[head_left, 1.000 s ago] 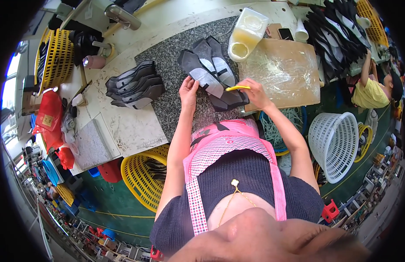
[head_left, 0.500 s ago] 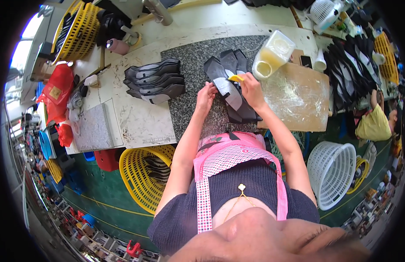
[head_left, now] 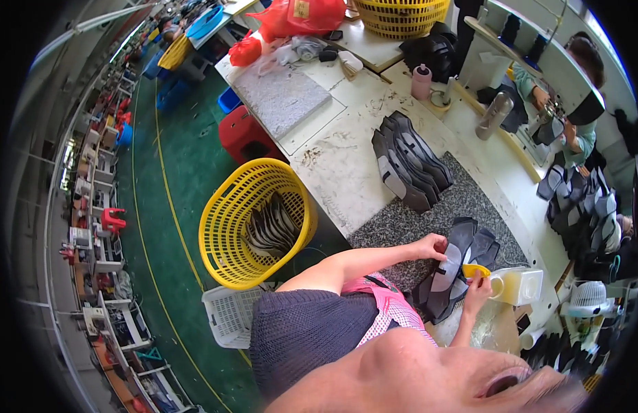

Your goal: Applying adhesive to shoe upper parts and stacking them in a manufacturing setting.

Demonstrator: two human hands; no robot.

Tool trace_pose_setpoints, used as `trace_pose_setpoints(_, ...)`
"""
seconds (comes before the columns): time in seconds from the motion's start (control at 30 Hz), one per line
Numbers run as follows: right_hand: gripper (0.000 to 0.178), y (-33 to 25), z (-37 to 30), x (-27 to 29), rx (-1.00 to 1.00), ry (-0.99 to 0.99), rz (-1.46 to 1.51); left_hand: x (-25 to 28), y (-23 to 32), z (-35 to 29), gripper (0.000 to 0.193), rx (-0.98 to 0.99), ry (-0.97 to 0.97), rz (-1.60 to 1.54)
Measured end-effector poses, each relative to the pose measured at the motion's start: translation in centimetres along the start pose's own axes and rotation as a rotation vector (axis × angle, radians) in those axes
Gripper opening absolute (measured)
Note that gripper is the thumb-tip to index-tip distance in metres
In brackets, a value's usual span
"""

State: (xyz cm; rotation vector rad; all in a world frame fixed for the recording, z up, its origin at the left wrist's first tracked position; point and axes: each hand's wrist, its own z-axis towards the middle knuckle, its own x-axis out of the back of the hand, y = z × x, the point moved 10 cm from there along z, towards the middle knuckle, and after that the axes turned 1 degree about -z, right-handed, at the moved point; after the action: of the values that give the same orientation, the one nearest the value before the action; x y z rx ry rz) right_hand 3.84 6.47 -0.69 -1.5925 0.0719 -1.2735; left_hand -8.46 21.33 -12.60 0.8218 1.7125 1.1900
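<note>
My right hand (head_left: 477, 292) is closed around a flat yellow spreader (head_left: 476, 271), holding it at the edge of a dark curved cut piece (head_left: 445, 270) with a light grey panel. The fingers of my left hand (head_left: 430, 246) are pinched at that piece's near-left edge. More dark pieces (head_left: 482, 245) lie fanned under and beside it on a speckled stone slab (head_left: 374, 237). Just right of my right hand is a translucent square container (head_left: 522, 286) with yellowish contents. A neat stack of similar pieces (head_left: 409, 162) sits farther up the table.
A yellow basket (head_left: 219, 241) with dark pieces stands on the floor beside a pale crate (head_left: 231, 318). A grey slab (head_left: 284, 100), pink bottle (head_left: 421, 81) and metal flask (head_left: 494, 115) are on the table. A co-worker (head_left: 584, 69) handles pieces across it; a fan (head_left: 588, 297) stands right.
The view has swung to the left, so the table appears turned and the co-worker shows. The spreader has shifted toward the panel's edge; both hands stay at the same piece.
</note>
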Motion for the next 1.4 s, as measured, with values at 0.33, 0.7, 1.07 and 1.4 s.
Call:
trace_pose_setpoints(0.33,0.022,-1.5,1.1,-0.2,0.098,0.012,0.062,4.1,8.1,-7.8,0.037,0.058,0.248,-0.450)
trace_pose_setpoints(0.7,0.026,5.8,-2.1,2.5,-0.196,0.205,0.477,18.9,7.2,-19.0,0.030,-0.057,0.634,-0.559)
trace_pose_setpoints(1.07,0.019,6.1,-5.8,2.4,-0.305,0.269,0.502,22.0,7.5,-16.5,0.029,0.006,0.650,-0.494)
trace_pose_setpoints(1.4,0.019,8.1,-9.4,4.4,-0.393,0.376,0.549,28.8,4.9,-9.7,0.027,-0.031,0.844,-0.386)
